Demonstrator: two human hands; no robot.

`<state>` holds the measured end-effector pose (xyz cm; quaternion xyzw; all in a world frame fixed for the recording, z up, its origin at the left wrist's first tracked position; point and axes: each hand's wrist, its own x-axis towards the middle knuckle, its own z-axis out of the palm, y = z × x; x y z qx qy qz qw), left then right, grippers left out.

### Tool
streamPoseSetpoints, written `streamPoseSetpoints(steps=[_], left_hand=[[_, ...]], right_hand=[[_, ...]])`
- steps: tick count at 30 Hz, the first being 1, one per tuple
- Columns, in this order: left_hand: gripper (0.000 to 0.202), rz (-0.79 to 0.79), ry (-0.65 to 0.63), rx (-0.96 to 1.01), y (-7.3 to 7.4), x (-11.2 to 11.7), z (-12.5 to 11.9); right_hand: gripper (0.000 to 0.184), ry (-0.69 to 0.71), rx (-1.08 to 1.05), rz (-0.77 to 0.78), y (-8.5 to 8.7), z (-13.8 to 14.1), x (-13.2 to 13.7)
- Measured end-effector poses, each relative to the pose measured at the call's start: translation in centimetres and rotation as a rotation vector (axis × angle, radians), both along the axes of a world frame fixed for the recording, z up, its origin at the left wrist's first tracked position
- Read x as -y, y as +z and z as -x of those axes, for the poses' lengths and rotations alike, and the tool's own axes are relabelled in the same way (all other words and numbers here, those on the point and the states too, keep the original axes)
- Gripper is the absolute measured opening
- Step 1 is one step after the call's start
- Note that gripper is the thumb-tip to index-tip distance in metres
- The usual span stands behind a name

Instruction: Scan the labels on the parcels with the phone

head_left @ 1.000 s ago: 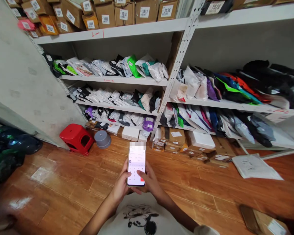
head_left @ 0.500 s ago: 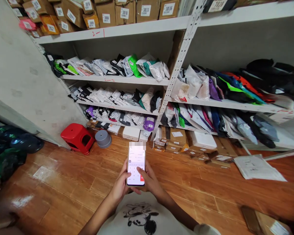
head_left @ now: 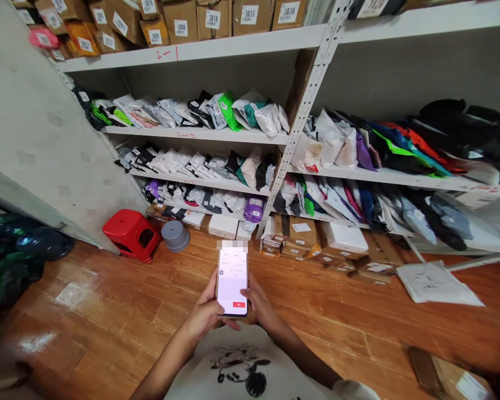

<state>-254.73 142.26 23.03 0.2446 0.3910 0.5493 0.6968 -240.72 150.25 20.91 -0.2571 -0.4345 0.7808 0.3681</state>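
A smartphone [head_left: 232,283] is held upright in front of my chest, its lit screen facing me. My left hand [head_left: 206,308] grips its lower left side, thumb at the bottom corner. Along the right edge my right hand [head_left: 258,300] holds it too, with the thumb over the screen's right side. Fingers of both hands are partly hidden behind the phone. The screen is mostly pale, with a red button near the bottom right and a blurred patch at the top.
White metal shelves [head_left: 250,44] ahead carry numbered cartons and bagged parcels. Cardboard boxes [head_left: 302,230] line the floor below. A red stool [head_left: 131,233] and a grey round stool [head_left: 175,235] stand left. A white parcel [head_left: 437,283] lies right, another carton [head_left: 458,378] nearer on the wooden floor.
The number keypad has gone from the phone's screen, leaving a pale area and a small red button. My right thumb has moved toward the right edge, my left thumb slightly lower.
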Motion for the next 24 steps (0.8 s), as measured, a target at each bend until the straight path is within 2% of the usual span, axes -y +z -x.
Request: streamPoseSetpoints(steps=[3, 9, 13, 19, 24], left_hand=[[0.120, 0.015, 0.008, -0.037, -0.2, -0.1, 0.1], [0.119, -0.022, -0.015, 0.097, -0.5, -0.1, 0.9], [0.116, -0.025, -0.019, 0.099, -0.7, -0.2, 1.5], [0.114, -0.022, 0.005, 0.099, -1.1, -0.8, 2.1], [0.107, -0.024, -0.032, 0.128, -2.0, -2.3, 2.8]], right_hand=[[0.049, -0.017, 0.007, -0.008, -0.3, 0.1, 0.0], [0.047, -0.041, 0.030, -0.015, 0.1, 0.6, -0.2], [0.048, -0.029, 0.056, -0.004, -0.1, 0.9, -0.5], [0.067, 0.137, 0.013, -0.123, -0.7, 1.1, -1.0], [0.060, 0.104, 0.027, -0.083, -1.0, 1.5, -2.3]])
